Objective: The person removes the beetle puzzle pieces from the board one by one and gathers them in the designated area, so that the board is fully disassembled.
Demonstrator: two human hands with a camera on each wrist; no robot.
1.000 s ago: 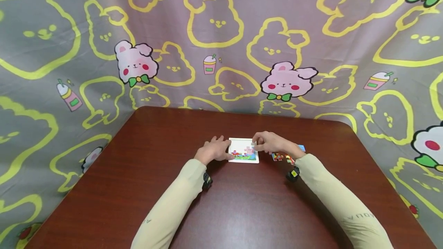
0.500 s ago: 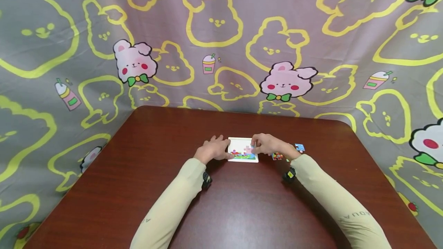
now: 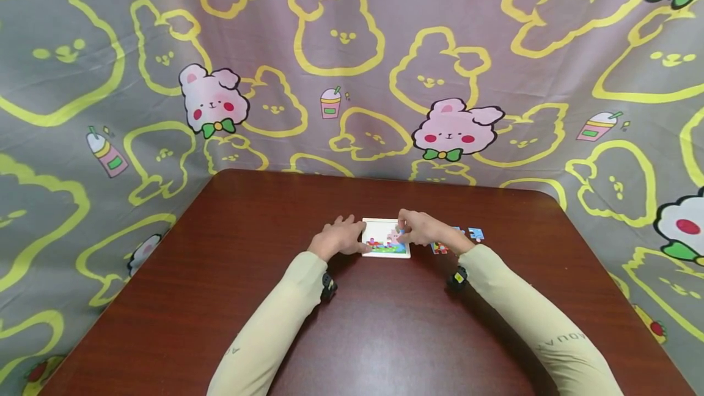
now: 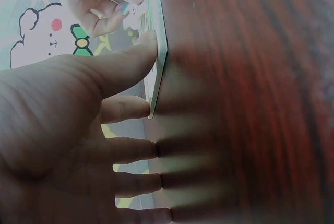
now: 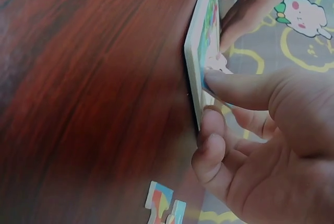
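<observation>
A shallow white-framed jigsaw tray [image 3: 379, 226] lies on the table, its lower part filled with colourful picture pieces and its upper part bare white. My left hand [image 3: 338, 238] steadies the tray's left side. In the left wrist view its thumb [image 4: 133, 59] lies on the frame and its fairly straight fingers spread along the edge and table. My right hand [image 3: 423, 229] is over the tray's right side, pinching a jigsaw piece [image 4: 125, 9] between thumb and finger. That piece is mostly hidden by the fingers, and whether it touches the tray I cannot tell.
Loose jigsaw pieces [image 3: 440, 248] lie right of the tray, partly under my right forearm. A blue piece [image 3: 476, 234] sits farther right. The brown table [image 3: 352, 322] ends at a patterned cloth backdrop [image 3: 374, 96].
My right hand has shifted slightly left along the tray's right side with the piece. Its forearm has moved left too, uncovering the blue loose piece. The left hand stays put.
</observation>
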